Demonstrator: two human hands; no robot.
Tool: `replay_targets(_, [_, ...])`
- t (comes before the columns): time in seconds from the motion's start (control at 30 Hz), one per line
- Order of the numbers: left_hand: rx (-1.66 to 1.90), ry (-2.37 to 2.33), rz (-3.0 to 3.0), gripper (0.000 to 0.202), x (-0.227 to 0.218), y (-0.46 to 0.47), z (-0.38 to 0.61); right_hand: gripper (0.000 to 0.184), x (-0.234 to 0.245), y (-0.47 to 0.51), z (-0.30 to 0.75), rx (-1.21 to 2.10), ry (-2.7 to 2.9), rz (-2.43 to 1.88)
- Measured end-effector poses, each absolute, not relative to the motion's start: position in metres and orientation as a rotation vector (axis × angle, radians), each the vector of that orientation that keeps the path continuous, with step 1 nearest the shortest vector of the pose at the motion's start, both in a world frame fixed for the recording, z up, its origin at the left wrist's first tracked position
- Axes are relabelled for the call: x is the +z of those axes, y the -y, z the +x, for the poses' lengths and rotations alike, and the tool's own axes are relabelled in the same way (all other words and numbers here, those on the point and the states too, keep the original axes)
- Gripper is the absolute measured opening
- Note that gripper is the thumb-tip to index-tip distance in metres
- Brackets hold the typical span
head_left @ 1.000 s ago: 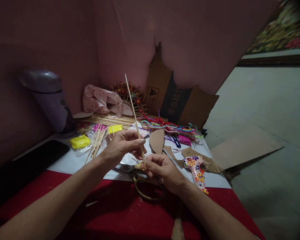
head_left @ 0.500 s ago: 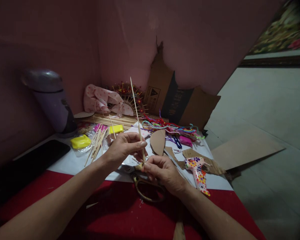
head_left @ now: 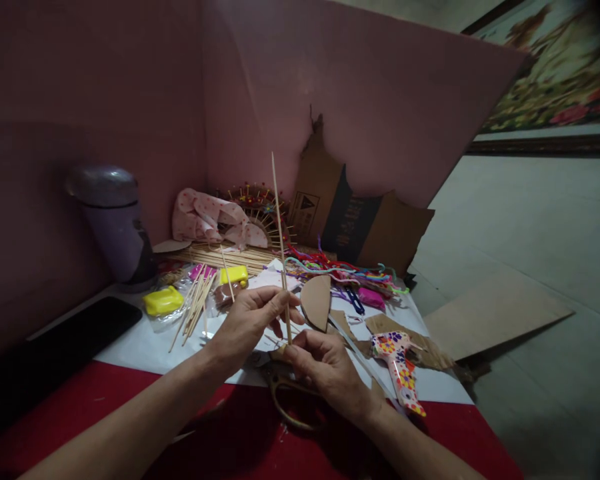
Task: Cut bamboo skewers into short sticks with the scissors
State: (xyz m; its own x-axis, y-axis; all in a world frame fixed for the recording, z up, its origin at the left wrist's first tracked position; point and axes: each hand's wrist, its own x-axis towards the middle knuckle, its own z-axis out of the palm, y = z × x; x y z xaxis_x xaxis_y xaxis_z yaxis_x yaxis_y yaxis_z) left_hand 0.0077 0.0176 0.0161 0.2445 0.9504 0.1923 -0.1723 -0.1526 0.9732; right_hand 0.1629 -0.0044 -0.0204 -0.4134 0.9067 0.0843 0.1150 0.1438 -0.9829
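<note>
A long thin bamboo skewer (head_left: 279,227) stands almost upright over the table. My left hand (head_left: 253,320) pinches it near its lower part, thumb and fingers closed round the stick. My right hand (head_left: 323,367) is closed round the skewer's bottom end, where a small brown piece seems stuck on; I cannot make that piece out well. Brass-handled scissors (head_left: 285,410) lie on the red cloth under my right hand. A half-round cardboard piece (head_left: 316,301) lies just behind my hands.
A flower-patterned glue gun (head_left: 399,370) lies right of my hands. Loose skewers (head_left: 195,303), yellow clay packets (head_left: 163,301), coloured pipe cleaners (head_left: 345,267) and a pink cloth (head_left: 210,217) crowd the white sheet. A purple flask (head_left: 113,223) stands at left, a dark phone (head_left: 75,333) lies nearby, cardboard (head_left: 360,213) leans on the pink wall.
The skewer has tipped from leaning left to nearly upright. Both hands kept their hold on it and sit slightly lower in the picture; the view has tilted a little.
</note>
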Motion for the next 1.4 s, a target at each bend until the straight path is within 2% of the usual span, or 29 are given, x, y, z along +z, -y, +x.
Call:
replay_targets(0.3, [1.231, -0.722, 1.198, 0.026, 0.004, -0.016, 0.012, 0.027, -0.023, 0.003, 0.161, 1.302, 1.655, -1.001])
replay_targets(0.63, [1.215, -0.672, 1.185, 0.025, 0.009, -0.014, 0.011, 0.039, -0.028, 0.000, 0.154, 1.250, 1.750, -0.978])
replay_targets(0.73, [1.261, -0.715, 1.212, 0.025, 0.013, -0.014, 0.008, 0.036, -0.011, -0.001, 0.158, 1.065, 1.939, -1.010])
replay_targets(0.8, [1.299, -0.746, 1.234, 0.025, 0.015, -0.014, 0.006, 0.023, 0.007, 0.002, 0.165, 0.801, 2.095, -1.090])
replay_targets(0.9, [1.336, -0.787, 1.260, 0.025, 0.018, -0.014, 0.003, 0.016, 0.027, 0.012, 0.175, 0.469, 2.418, -1.172])
replay_targets(0.93, [1.343, -0.796, 1.265, 0.024, 0.019, -0.014, 0.003, 0.013, 0.030, 0.016, 0.178, 0.423, 2.531, -1.175])
replay_targets(1.03, [1.344, -0.810, 1.303, 0.021, 0.020, -0.014, 0.001, 0.019, 0.027, 0.026, 0.177, 0.277, 2.761, -1.245])
replay_targets(1.17, [1.313, -0.834, 1.399, 0.022, 0.020, -0.017, -0.001, 0.015, 0.014, 0.024, 0.164, 0.213, 2.858, -1.351])
replay_targets(1.3, [1.326, -0.855, 1.393, 0.023, 0.020, -0.020, -0.004, 0.031, 0.016, 0.017, 0.159, 0.301, 2.767, -1.358])
replay_targets(1.4, [1.292, -0.853, 1.313, 0.023, 0.022, -0.020, -0.006, 0.048, 0.029, 0.018, 0.169, 0.511, 2.626, -1.358])
